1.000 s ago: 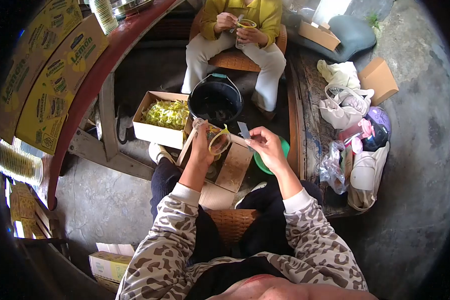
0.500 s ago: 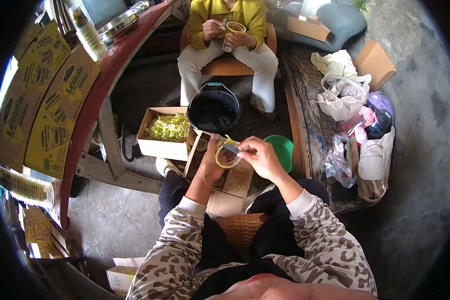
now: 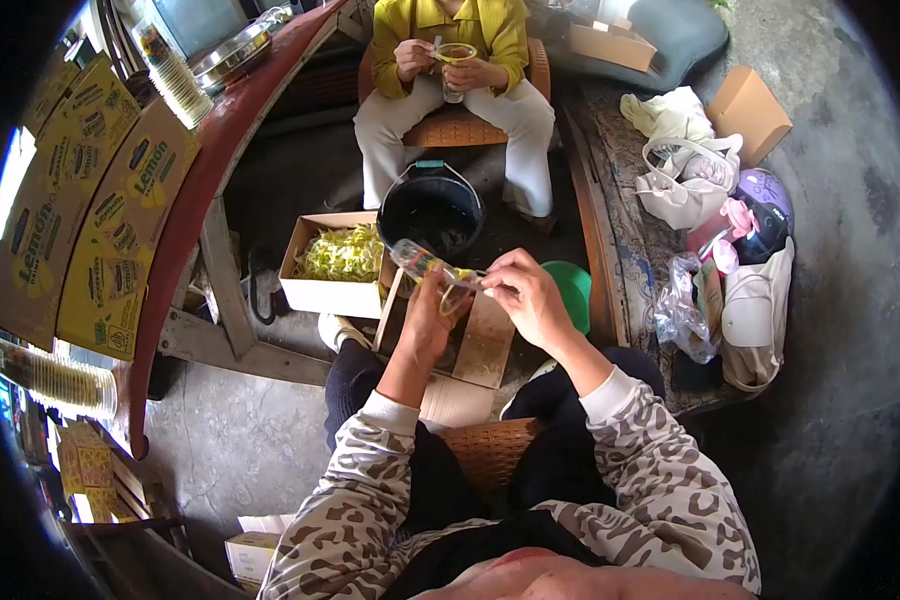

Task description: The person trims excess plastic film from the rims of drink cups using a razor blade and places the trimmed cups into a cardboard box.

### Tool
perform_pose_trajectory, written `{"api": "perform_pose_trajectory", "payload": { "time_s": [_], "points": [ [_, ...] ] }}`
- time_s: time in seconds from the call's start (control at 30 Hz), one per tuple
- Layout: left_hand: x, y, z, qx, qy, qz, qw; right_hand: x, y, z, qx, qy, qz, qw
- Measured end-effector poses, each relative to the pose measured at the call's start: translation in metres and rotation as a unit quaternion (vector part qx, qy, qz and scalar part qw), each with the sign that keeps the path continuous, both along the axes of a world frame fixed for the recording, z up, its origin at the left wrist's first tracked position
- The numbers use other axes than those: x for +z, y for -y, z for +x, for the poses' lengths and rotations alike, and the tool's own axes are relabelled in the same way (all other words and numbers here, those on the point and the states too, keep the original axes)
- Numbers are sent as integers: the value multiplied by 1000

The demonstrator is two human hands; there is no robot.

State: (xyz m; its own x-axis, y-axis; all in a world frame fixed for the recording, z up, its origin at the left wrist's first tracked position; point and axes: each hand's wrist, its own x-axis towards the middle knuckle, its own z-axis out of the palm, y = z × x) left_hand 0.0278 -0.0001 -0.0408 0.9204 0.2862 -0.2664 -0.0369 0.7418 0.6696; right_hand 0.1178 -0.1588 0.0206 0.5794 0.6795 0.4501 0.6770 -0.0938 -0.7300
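A clear printed plastic cup (image 3: 417,259) lies tilted in my left hand (image 3: 431,315), whose fingers wrap round it; its yellow-rimmed mouth faces my right hand. My right hand (image 3: 526,296) pinches a small grey blade at that rim, and the blade is mostly hidden by the fingers. Below the hands is an open brown cardboard box (image 3: 485,345). To its left stands a white-sided box (image 3: 332,297) of yellow-green peelings (image 3: 340,254). A black bucket (image 3: 430,212) is beyond the cup, and a green basin (image 3: 568,297) is right of my right hand.
Opposite sits a person in a yellow shirt (image 3: 450,30), holding a similar cup (image 3: 455,55). Lemon-printed cartons (image 3: 120,225) and stacked cups (image 3: 55,380) line the red-edged table at left. Bags (image 3: 685,190), a purple helmet (image 3: 765,205) and a cap (image 3: 750,322) lie at right.
The cup in my left hand has tipped so its base points up and left. My right hand, first apart from the cup, has come to its rim with the blade. The view has shifted.
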Motion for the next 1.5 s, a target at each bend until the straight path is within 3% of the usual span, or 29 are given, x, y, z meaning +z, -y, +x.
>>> {"api": "perform_pose_trajectory", "payload": {
  "time_s": [0.07,0.13,0.2,0.27,0.33,0.73,0.93,1.5],
  "points": [
    [10,4,1,151,-76,112,979,0,0,0,-33,-54,-2,998],
    [12,2,4,185,-65,146,970,-5,-2,1,-50,-45,-12,998],
    [15,6,6,294,-40,259,919,-7,-4,-1,-80,39,-12,996],
    [-9,-7,8,299,-56,323,896,-6,-6,-6,-75,59,-13,995],
    [10,-1,6,325,-85,419,843,-6,-7,-13,-71,81,-13,994],
    [9,-2,7,380,-109,475,786,-14,-17,-30,-51,195,0,979],
    [16,1,5,354,-132,474,795,-22,-22,-34,-69,228,-18,971],
    [-2,1,16,353,-163,487,782,-29,-38,-37,-102,169,-69,978]
  ]
}}
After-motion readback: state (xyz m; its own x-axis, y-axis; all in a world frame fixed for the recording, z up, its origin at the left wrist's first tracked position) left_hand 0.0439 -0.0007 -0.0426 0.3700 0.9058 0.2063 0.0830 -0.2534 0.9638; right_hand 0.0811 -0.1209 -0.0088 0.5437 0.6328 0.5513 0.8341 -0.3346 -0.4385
